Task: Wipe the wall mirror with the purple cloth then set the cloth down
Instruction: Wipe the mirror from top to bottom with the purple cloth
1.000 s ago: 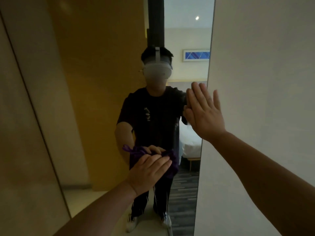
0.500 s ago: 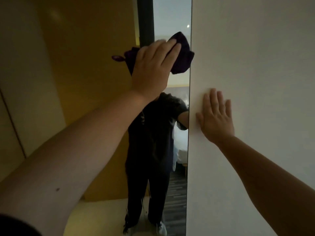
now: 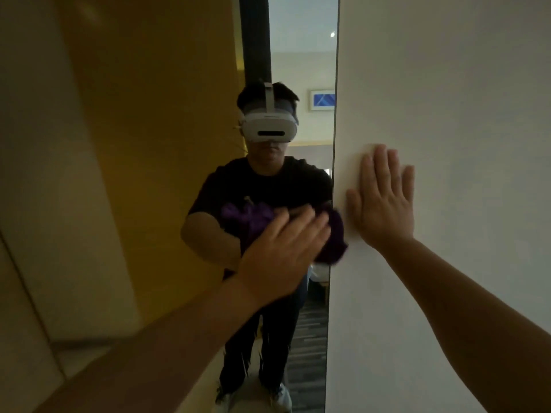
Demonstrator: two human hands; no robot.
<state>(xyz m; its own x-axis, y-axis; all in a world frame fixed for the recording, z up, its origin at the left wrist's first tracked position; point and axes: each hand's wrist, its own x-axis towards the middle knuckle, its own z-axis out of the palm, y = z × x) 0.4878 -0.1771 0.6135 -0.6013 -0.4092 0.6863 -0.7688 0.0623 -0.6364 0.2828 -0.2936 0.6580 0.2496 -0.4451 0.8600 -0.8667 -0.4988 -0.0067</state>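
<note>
A tall wall mirror (image 3: 301, 49) runs floor to ceiling in the middle of the view, its right edge meeting a white wall. My left hand (image 3: 280, 251) presses the purple cloth (image 3: 335, 239) flat against the glass at mid height, fingers straight and pointing up to the right. The cloth sticks out past my fingertips at the mirror's right edge. A reflected bunch of cloth shows to the left of my fingers. My right hand (image 3: 384, 201) lies flat with spread fingers on the white wall, just right of the mirror's edge.
The white wall (image 3: 462, 99) fills the right half of the view. A yellow-brown panel (image 3: 134, 144) shows to the left. The mirror reflects a person in a headset, a bed and a dark striped floor.
My left hand has swept the cloth down the mirror from near the top to mid height. The right hand has stayed flat on the wall.
</note>
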